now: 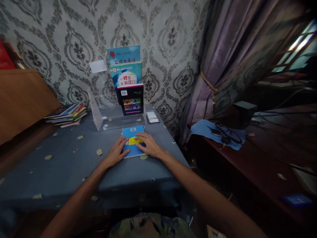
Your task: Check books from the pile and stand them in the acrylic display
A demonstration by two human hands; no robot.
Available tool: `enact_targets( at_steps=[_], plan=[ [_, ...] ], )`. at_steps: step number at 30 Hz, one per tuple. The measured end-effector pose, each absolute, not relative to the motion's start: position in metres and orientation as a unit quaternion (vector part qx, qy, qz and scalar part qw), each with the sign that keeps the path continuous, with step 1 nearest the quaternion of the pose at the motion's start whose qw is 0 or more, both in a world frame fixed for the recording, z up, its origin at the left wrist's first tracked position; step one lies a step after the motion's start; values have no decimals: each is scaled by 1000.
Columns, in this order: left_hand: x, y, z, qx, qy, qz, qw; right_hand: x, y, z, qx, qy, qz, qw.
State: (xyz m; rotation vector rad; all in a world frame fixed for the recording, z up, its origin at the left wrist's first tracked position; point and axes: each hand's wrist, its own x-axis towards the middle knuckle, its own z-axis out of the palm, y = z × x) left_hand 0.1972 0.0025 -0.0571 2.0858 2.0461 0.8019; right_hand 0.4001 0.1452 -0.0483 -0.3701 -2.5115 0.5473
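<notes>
A blue book (135, 151) with a yellow patch and a barcode lies flat on the table in front of me. My left hand (116, 152) rests at its left edge, fingers stretched forward and thumb on the cover. Across the right side of the cover lies my right hand (150, 145), its fingers apart. Neither hand is closed around anything. Just beyond the book stands a clear acrylic stand (112, 122). Upright at its right end are a black book (132, 100), a blue-green picture book (127, 77) and a taller light blue book (126, 54).
A pile of thin books (68, 114) lies at the back left, beside a wooden board (27, 99). A patterned grey cloth (66, 158) covers the table (81, 185). To the right, a dark red desk (250, 172) holds a blue cloth (205, 129) and cables.
</notes>
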Motion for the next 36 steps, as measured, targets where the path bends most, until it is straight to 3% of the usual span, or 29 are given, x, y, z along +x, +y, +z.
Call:
enact_targets(
  at_steps=[6,11,21,29,36],
  plan=[
    [198,-7,-64,699,683,207,46,403,138,-47,-108,-962,192,159],
    [202,-8,-59,697,691,188,43,403,136,-45,-116,-966,190,131],
    [173,7,-24,781,613,109,46,404,159,-44,-110,-950,242,161],
    [167,23,-6,837,528,-81,-115,369,210,-46,-202,-944,212,154],
    [160,38,-5,900,410,-67,-133,358,219,-56,-218,-935,195,202]
  ],
)
